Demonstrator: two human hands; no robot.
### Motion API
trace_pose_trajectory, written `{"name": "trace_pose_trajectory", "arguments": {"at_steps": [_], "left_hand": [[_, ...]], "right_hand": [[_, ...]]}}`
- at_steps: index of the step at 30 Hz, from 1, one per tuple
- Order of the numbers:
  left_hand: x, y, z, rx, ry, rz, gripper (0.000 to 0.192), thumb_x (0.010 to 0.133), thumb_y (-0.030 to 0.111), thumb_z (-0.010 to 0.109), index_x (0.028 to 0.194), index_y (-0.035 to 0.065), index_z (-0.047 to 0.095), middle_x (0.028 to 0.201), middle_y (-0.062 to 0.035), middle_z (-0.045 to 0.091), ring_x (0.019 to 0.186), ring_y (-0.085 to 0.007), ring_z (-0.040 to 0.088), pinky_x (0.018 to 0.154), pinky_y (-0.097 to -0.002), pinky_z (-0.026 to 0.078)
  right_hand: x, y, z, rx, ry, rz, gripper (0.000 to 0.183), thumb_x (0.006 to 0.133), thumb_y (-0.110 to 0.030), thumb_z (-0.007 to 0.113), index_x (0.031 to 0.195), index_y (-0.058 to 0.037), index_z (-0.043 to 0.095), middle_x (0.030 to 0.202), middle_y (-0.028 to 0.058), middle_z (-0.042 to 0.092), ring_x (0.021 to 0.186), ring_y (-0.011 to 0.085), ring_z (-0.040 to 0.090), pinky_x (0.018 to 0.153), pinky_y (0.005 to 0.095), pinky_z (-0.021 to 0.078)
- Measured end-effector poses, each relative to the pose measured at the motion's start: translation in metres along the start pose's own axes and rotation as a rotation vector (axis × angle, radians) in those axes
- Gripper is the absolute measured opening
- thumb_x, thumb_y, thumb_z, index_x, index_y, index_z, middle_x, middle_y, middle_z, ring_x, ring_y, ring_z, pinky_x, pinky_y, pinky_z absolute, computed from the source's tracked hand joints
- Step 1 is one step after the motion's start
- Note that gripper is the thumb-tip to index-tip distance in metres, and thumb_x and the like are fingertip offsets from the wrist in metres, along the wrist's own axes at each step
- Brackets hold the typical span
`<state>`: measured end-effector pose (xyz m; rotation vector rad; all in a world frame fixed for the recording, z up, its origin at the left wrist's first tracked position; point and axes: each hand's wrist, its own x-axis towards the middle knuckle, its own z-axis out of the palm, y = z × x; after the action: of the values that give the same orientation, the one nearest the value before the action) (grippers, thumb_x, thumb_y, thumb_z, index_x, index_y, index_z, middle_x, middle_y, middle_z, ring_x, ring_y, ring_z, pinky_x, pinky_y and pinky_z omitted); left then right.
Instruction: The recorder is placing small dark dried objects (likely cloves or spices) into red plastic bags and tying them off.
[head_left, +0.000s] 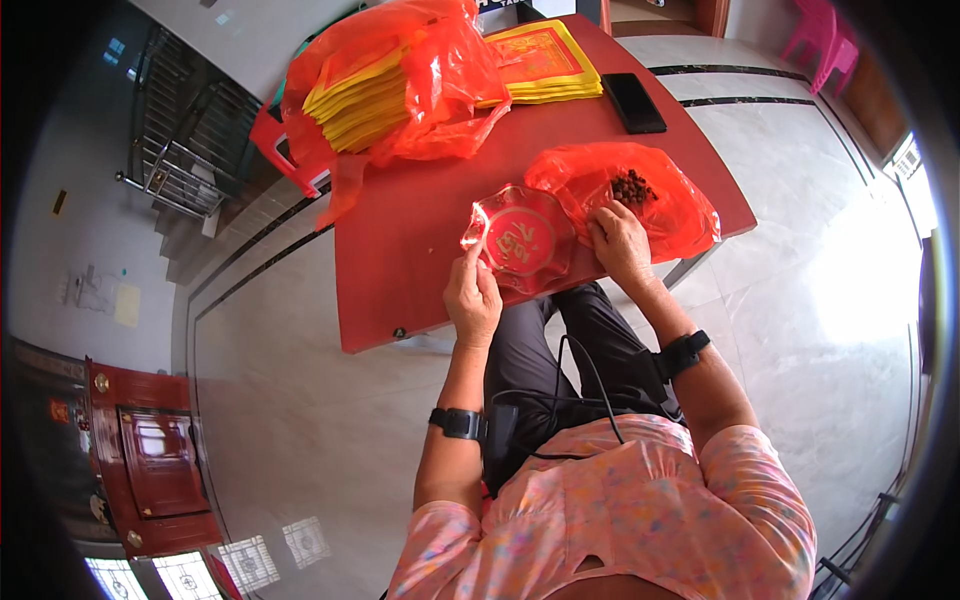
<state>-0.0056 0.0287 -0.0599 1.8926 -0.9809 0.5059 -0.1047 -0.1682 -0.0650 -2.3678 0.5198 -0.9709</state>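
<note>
A red dish (529, 238) with a scalloped, shiny rim and a gold character at its centre rests near the front edge of the red table. My left hand (474, 300) holds its left rim, index finger extended along the edge. Right of the dish lies an opened red plastic bag (684, 214). Small dark brown dried pieces (634, 187) sit in a heap on the bag. My right hand (622, 244) is at the bag's near left side, fingers bent down just below the heap. Whether those fingertips pinch anything is hidden.
At the table's far side, a red plastic bag (457, 90) partly wraps stacked yellow paper (360, 101). More yellow paper sheets (551, 60) lie beside a black phone (634, 103). A red plastic stool (281, 154) stands past the table's left edge. Black cables (592, 360) cross my lap.
</note>
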Motion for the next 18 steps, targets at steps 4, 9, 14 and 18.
{"name": "trace_pose_trajectory", "arguments": {"at_steps": [4, 9, 14, 18], "left_hand": [[-0.0023, -0.0018, 0.0030, 0.050, 0.070, 0.069, 0.026, 0.082, -0.002, 0.045, 0.107, -0.0012, 0.052, 0.085, -0.0135, 0.056, 0.072, -0.0239, 0.057, 0.063, -0.0316, 0.047], [-0.0024, -0.0017, 0.0045, 0.079, 0.084, 0.118, 0.026, 0.083, -0.001, 0.044, 0.108, -0.0019, 0.051, 0.087, -0.0147, 0.056, 0.074, -0.0257, 0.057, 0.063, -0.0325, 0.047], [-0.0031, 0.0003, 0.0051, 0.065, 0.116, 0.118, 0.026, 0.085, 0.001, 0.044, 0.110, -0.0021, 0.049, 0.090, -0.0154, 0.056, 0.077, -0.0269, 0.057, 0.066, -0.0326, 0.048], [-0.0021, 0.0042, 0.0028, 0.004, 0.130, 0.063, 0.025, 0.087, 0.004, 0.044, 0.111, -0.0028, 0.048, 0.093, -0.0157, 0.056, 0.081, -0.0268, 0.058, 0.069, -0.0330, 0.048]], "right_hand": [[-0.0015, -0.0037, -0.0001, 0.005, -0.011, -0.036, 0.010, 0.074, -0.011, 0.055, 0.078, -0.0017, 0.058, 0.077, 0.0132, 0.052, 0.076, 0.0326, 0.053, 0.066, 0.0397, 0.0449], [-0.0023, -0.0049, -0.0002, -0.046, -0.003, -0.029, 0.009, 0.074, -0.010, 0.055, 0.078, -0.0025, 0.058, 0.077, 0.0125, 0.051, 0.076, 0.0313, 0.053, 0.066, 0.0393, 0.0450], [-0.0030, -0.0054, 0.0008, -0.049, 0.026, -0.033, 0.008, 0.074, -0.010, 0.055, 0.077, -0.0030, 0.057, 0.076, 0.0121, 0.050, 0.076, 0.0306, 0.053, 0.067, 0.0394, 0.0448], [-0.0027, -0.0067, 0.0011, -0.075, 0.003, -0.026, 0.007, 0.074, -0.009, 0.054, 0.076, -0.0030, 0.056, 0.075, 0.0118, 0.049, 0.076, 0.0306, 0.052, 0.067, 0.0396, 0.0446]]}}
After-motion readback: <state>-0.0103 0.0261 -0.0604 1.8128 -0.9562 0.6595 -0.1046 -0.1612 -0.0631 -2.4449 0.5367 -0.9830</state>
